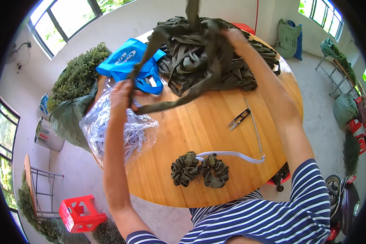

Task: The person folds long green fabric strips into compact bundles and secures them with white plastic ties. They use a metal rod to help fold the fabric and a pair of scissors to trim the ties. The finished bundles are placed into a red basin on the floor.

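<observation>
Two finished olive-green fabric scrunchies lie at 6 o'clock; left hand and right hand grasp one olive-green fabric strip, while a big pile of strips at 12 o'clock remains.

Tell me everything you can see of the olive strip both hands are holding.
The olive strip is a long, flat band of soft, matte fabric. It hangs slack above the round wooden table. The left hand grips its lower end near the blue bag; from there it sags, then climbs to the right hand, raised over the pile of like strips. Another length rises out of the top edge of the view.
</observation>
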Available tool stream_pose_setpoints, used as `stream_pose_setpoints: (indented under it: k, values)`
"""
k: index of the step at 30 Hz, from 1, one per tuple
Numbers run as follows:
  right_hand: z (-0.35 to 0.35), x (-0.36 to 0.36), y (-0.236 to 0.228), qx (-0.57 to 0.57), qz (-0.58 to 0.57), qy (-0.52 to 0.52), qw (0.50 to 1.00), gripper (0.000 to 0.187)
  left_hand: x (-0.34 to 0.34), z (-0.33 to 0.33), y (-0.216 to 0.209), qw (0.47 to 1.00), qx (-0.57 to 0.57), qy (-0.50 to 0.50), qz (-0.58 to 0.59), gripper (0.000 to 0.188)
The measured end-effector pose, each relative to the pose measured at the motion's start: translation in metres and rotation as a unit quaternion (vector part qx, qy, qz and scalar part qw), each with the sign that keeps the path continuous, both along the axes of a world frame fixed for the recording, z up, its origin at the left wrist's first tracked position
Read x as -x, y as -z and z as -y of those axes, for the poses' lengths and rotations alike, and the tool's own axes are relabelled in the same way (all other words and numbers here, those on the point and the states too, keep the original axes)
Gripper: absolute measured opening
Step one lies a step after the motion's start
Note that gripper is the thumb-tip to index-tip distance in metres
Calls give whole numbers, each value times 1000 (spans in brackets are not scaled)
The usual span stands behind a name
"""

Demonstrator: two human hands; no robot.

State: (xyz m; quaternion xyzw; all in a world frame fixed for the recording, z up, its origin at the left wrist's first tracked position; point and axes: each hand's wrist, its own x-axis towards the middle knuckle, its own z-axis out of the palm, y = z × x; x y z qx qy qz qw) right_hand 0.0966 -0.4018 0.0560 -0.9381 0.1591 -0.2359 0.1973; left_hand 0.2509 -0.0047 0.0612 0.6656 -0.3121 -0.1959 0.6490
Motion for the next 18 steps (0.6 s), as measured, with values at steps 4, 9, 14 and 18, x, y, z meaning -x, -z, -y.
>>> stream_pose_setpoints:
  k: [4, 9, 14, 18]
  values:
    - [2, 33, -1, -445, 345, 134, 815, 32, -49, -46, 3, 985, 114, -96, -82, 17]
    - [58, 45, 28, -325, 271, 339, 840, 42, -77, -61, -1, 957, 174, -175, -155, 14]
    - [157, 109, 23, -393, 389, 491, 673, 44, -127, -82, 13, 903, 281, -199, -256, 16]
    - [54, 81, -7, -430, 375, 529, 629, 43, -151, -133, 5, 903, 294, -207, -236, 22]
